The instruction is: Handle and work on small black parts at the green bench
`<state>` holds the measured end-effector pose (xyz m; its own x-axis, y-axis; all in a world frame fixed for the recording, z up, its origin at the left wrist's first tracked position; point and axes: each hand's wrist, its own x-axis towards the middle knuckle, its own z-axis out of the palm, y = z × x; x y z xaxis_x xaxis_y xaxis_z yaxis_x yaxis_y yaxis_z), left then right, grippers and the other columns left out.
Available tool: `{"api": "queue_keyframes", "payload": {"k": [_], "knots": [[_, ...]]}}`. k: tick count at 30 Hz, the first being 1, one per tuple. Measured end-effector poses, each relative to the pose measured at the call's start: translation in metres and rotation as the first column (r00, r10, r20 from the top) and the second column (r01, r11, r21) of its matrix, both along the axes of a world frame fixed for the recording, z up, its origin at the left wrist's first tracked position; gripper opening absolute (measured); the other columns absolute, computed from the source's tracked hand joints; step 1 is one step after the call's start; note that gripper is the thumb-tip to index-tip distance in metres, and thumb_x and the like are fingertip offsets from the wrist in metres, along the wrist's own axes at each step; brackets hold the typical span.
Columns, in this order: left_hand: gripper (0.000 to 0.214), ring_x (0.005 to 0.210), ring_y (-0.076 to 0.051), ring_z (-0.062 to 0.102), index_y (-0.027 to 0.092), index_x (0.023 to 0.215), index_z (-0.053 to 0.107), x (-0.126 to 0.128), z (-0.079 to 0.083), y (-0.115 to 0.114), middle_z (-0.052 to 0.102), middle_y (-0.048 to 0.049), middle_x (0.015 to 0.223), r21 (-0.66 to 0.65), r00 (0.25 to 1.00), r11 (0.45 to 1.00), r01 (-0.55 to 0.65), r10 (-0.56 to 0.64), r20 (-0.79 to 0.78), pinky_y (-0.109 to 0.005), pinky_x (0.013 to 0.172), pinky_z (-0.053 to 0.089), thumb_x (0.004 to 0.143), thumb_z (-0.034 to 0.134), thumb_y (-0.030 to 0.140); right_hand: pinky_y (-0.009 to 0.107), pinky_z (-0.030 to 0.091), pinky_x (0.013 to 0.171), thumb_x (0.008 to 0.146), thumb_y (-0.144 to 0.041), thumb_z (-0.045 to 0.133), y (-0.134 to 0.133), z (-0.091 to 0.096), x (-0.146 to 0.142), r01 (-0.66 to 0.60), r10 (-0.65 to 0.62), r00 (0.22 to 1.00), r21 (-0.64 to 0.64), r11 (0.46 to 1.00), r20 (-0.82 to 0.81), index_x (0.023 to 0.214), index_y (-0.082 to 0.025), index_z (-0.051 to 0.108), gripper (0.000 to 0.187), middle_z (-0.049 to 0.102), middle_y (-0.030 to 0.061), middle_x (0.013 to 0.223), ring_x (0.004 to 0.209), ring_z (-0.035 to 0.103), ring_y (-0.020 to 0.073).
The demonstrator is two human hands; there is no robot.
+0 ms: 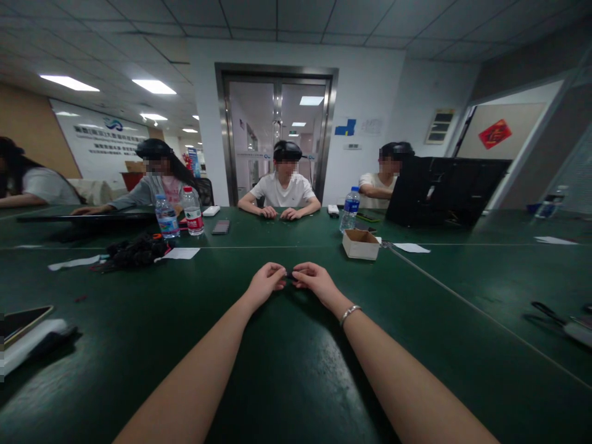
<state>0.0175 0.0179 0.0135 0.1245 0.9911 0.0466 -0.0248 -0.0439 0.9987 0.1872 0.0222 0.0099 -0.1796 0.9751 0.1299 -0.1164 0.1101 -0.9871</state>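
Both my arms reach forward over a dark green table (272, 364). Between my fingertips is a small black object (290, 275), too small to name. My left hand (267, 281) pinches its left end, thumb and fingers closed together. From the other side, my right hand (317, 281) pinches the right end. A silver bracelet (350, 313) circles my right wrist. Most of the black object is covered by my fingers.
Beyond my right hand stands an open cardboard box (361, 248), with a water bottle (350, 209) behind it. Tangled black cables (134, 251) lie to the left, near two bottles. A phone (25, 324) is at the left edge. A monitor (446, 191) stands right. Several people sit opposite.
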Motion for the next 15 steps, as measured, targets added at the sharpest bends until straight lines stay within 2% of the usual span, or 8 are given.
{"api": "queue_keyframes", "payload": {"k": [5, 10, 13, 15], "knots": [[0.018, 0.066, -0.010, 0.059, 0.013, 0.082, 0.060, -0.0008, 0.0005, -0.0004, 0.061, -0.0025, 0.072, 0.006, 0.998, 1.000, 0.027, -0.027, -0.051, -0.023, 0.062, 0.048, 0.078, 0.064, 0.031, 0.024, 0.049, 0.061, 0.057, -0.029, 0.081, -0.0007, 0.0012, 0.0007, -0.022, 0.022, 1.000, 0.004, 1.000, 0.009, 0.087, -0.014, 0.063, 0.038, 0.064, 0.0000, 0.069, 0.063, 0.061, 0.0102], [0.026, 0.080, -0.012, 0.061, 0.015, 0.092, 0.059, -0.0037, 0.0015, -0.0034, 0.062, -0.0047, 0.087, 0.054, 0.998, 0.997, 0.058, -0.059, 0.010, -0.024, 0.070, 0.051, 0.070, 0.072, 0.023, 0.024, 0.049, 0.060, 0.057, -0.029, 0.080, -0.0003, 0.0012, 0.0004, -0.021, 0.021, 1.000, -0.013, 1.000, 0.003, 0.087, -0.013, 0.063, 0.038, 0.065, 0.0005, 0.070, 0.064, 0.062, 0.0106], [0.029, 0.076, -0.013, 0.062, 0.015, 0.096, 0.057, -0.0023, 0.0008, -0.0014, 0.062, -0.0058, 0.087, 0.006, 1.000, 1.000, 0.011, -0.011, 0.023, -0.026, 0.069, 0.052, 0.073, 0.069, 0.029, 0.023, 0.049, 0.060, 0.058, -0.029, 0.080, -0.0004, 0.0013, 0.0000, -0.015, 0.015, 1.000, -0.009, 1.000, 0.013, 0.087, -0.013, 0.062, 0.037, 0.065, 0.0003, 0.069, 0.062, 0.061, 0.0102], [0.024, 0.069, -0.011, 0.062, 0.014, 0.092, 0.057, -0.0011, 0.0006, 0.0002, 0.062, -0.0053, 0.082, -0.031, 1.000, 0.999, -0.008, 0.008, -0.010, -0.025, 0.065, 0.051, 0.078, 0.064, 0.032, 0.023, 0.049, 0.059, 0.058, -0.029, 0.079, -0.0003, 0.0012, -0.0001, -0.016, 0.016, 1.000, -0.005, 1.000, 0.015, 0.087, -0.013, 0.062, 0.037, 0.064, -0.0002, 0.068, 0.062, 0.061, 0.0098]]}}
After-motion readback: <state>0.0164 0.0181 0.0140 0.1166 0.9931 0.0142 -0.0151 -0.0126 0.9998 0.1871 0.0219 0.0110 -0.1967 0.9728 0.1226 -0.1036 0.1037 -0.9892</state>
